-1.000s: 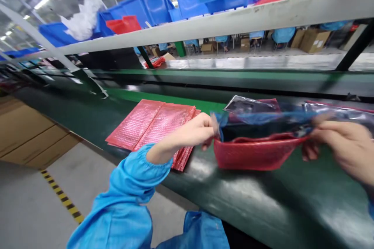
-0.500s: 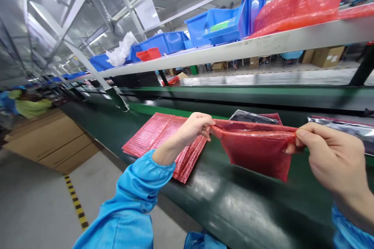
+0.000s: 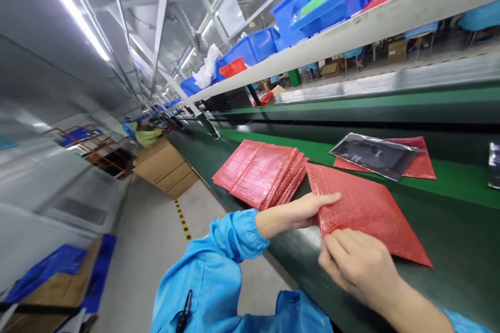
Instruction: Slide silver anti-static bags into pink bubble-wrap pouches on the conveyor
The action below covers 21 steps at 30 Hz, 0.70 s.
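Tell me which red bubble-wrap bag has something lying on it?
The far red bubble-wrap bag, under a shiny dark packet; the stack and held bag carry none.

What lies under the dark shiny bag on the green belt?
A red bag lies under the dark bag; its right end and a left strip show. Its middle is covered.

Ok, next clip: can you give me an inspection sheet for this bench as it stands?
Surface: dark green bench, glossy, with a brighter green strip behind.
Job's things: red bubble bag lying flat at the near edge.
Clutter: stack of red bags to its left; silvery pouch resting on another red bag behind.
Grips: left hand pinches the bag's left edge; right hand has fingers on its near corner, hold unclear.
Cables: nothing seen.
Surroundings: shelf overhead with blue bins; cardboard boxes on the floor; a person far down the line.
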Each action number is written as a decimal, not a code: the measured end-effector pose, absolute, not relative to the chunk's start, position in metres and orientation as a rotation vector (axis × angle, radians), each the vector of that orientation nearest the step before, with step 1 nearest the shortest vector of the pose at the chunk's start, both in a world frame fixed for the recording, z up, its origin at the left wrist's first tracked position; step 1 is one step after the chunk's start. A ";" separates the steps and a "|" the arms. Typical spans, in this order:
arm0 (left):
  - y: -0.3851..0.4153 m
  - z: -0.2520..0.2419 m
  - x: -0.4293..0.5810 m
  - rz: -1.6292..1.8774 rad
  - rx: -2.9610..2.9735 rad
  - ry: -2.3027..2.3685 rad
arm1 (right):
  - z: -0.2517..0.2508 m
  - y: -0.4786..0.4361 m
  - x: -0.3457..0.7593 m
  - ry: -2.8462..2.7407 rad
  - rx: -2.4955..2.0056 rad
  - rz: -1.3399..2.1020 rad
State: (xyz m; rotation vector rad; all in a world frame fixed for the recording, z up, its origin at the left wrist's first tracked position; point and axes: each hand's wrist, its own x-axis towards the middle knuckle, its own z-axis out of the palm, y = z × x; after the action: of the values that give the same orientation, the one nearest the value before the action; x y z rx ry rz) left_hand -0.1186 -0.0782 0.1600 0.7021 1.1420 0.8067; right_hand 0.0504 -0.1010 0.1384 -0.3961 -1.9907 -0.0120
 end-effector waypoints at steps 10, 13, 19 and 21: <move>-0.074 0.192 -0.197 1.528 0.492 1.382 | 0.037 -0.102 0.047 -2.277 -0.445 0.125; -0.081 0.206 -0.220 1.539 0.548 1.553 | 0.017 -0.093 0.052 -2.292 -0.489 0.065; -0.116 0.205 -0.241 1.393 0.548 1.613 | 0.003 -0.078 0.056 -2.278 -0.537 0.115; -0.128 0.199 -0.244 1.335 0.555 1.614 | 0.000 -0.070 0.058 -2.258 -0.573 0.147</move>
State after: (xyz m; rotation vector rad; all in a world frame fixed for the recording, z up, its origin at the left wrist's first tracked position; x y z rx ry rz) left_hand -0.2444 -0.1280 0.1989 0.5554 1.6143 1.3348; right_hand 0.0581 -0.0697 0.0004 -0.5732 -2.2579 0.1472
